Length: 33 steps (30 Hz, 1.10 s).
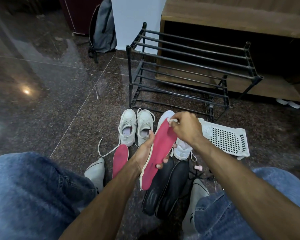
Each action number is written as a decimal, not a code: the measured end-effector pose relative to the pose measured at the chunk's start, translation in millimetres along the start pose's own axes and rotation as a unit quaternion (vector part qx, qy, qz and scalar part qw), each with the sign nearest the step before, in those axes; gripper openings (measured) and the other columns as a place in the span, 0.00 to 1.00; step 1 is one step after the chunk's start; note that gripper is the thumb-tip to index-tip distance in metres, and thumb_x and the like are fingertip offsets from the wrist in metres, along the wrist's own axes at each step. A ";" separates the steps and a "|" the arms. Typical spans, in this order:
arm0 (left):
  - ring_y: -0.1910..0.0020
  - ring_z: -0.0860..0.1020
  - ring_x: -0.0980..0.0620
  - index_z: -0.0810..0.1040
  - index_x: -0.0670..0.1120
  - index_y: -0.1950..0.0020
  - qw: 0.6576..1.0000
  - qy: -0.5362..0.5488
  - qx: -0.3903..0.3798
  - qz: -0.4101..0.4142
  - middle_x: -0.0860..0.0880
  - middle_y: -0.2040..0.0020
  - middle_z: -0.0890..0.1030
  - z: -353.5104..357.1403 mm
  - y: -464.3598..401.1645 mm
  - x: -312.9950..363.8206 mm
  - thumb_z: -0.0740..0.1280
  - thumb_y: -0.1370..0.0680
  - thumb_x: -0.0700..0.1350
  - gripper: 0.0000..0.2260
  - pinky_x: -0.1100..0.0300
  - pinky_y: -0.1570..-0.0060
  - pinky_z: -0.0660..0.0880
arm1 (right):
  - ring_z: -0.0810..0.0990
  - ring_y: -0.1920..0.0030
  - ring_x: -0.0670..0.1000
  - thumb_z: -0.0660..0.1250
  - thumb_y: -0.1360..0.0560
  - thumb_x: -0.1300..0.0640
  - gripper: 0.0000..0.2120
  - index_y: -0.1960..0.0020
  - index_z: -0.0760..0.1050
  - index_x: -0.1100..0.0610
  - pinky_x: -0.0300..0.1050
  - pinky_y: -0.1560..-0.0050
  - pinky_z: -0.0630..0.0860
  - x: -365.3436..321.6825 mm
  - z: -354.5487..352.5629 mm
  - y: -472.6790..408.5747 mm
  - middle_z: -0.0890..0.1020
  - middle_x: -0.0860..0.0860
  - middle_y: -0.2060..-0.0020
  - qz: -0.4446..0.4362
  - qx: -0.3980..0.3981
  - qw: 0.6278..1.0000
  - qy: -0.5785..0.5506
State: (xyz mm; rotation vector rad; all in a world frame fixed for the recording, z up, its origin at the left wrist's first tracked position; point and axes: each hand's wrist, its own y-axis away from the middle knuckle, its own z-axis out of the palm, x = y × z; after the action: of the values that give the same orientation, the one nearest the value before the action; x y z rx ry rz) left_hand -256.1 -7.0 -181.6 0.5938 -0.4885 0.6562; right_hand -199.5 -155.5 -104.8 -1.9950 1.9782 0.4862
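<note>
Lying tilted in the lower middle of the frame, a pink insole is gripped by the left hand. The thumb is set on its left edge and the fingers are curled round its right edge from beneath, so the insole is held clear of the floor. Its toe end is pointed up and away, and its heel end is pointed down toward the knees.

At the toe end a small white cloth is pinched in the bent fingers of the right hand and is pressed against the insole's tip.

A second pink insole is seen flat on the floor just left of the left wrist. Two black insoles are laid side by side below the held one, and are partly covered by it. A pair of white sneakers is stood above the left hand. Another white shoe is partly hidden behind the right wrist. A small pink object, too small to be told, is seen below that shoe. A white perforated plastic basket is placed at middle right. A black metal shoe rack is stood above it, and a grey backpack is leaned at the top.
</note>
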 end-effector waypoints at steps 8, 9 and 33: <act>0.54 0.79 0.44 0.81 0.46 0.41 0.991 0.073 0.102 0.055 0.41 0.47 0.79 -5.2 -10.9 -0.6 0.53 0.27 0.69 0.32 0.52 0.56 0.77 | 0.83 0.53 0.51 0.65 0.24 0.57 0.08 0.47 0.81 0.51 0.44 0.48 0.76 -19.9 11.5 50.4 0.85 0.49 0.60 -0.130 -0.179 0.973 0.070; 0.51 0.80 0.43 0.80 0.46 0.39 0.989 0.093 0.106 0.050 0.41 0.45 0.81 -3.5 -10.8 0.6 0.54 0.27 0.69 0.33 0.50 0.53 0.78 | 0.83 0.50 0.53 0.64 0.23 0.57 0.10 0.46 0.81 0.51 0.45 0.49 0.74 -20.6 9.3 45.6 0.85 0.50 0.57 -0.124 -0.144 0.978 0.087; 0.55 0.84 0.44 0.79 0.39 0.43 0.955 0.233 0.126 0.134 0.40 0.53 0.84 -4.4 -0.3 -6.6 0.58 0.20 0.56 0.22 0.52 0.56 0.81 | 0.81 0.63 0.45 0.72 0.27 0.57 0.01 0.57 0.83 0.52 0.42 0.57 0.77 -24.8 37.3 49.9 0.83 0.46 0.64 -0.068 -0.157 0.976 -0.133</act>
State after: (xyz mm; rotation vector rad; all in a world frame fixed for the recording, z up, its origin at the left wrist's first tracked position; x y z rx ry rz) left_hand -259.4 -7.0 -188.8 0.5924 -0.0381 1.0959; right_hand -250.7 -117.8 -126.1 -2.0936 1.6720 1.0279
